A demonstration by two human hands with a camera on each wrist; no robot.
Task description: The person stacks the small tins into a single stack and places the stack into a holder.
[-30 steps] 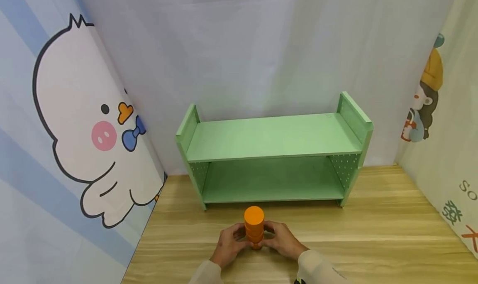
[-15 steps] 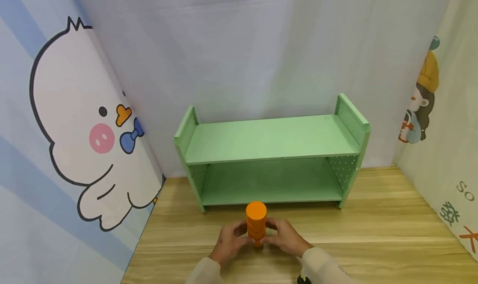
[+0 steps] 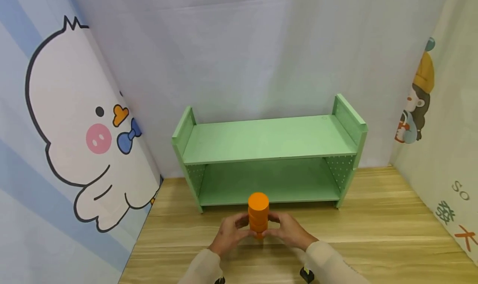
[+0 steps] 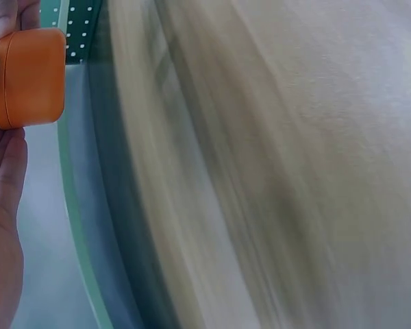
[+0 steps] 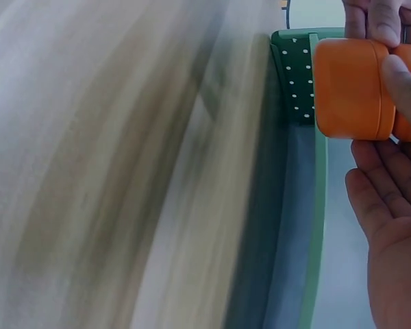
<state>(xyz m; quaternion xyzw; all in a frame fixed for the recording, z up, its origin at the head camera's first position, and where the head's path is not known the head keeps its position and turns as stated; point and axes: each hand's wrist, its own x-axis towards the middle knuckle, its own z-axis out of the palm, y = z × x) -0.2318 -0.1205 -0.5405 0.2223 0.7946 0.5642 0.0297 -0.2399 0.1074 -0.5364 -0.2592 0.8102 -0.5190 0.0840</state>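
Note:
A stack of orange round canisters (image 3: 258, 217) stands upright between my two hands in the head view. My left hand (image 3: 229, 235) grips its left side, thumb in front and fingers behind. On the right side my right hand (image 3: 293, 234) holds it the same way. The left wrist view shows an orange canister (image 4: 35, 77) with a seam around it, and left fingers (image 4: 10, 164) along its side. Up close in the right wrist view, the thumb presses over the orange canister (image 5: 349, 89), above the wooden table. The stack's lower end is partly hidden by the thumbs.
A green two-tier shelf (image 3: 269, 138) with perforated side panels stands just beyond the stack. It rests on the wood-grain table (image 3: 168, 234). A pale curtain (image 3: 231, 59) hangs behind, with cartoon-printed curtains left and right. A small black piece (image 3: 307, 274) shows under the right cuff.
Both hands have raised the orange stack and moved it slightly away from me, closer to the shelf's front edge. The head view has shifted a little; the grip looks the same.

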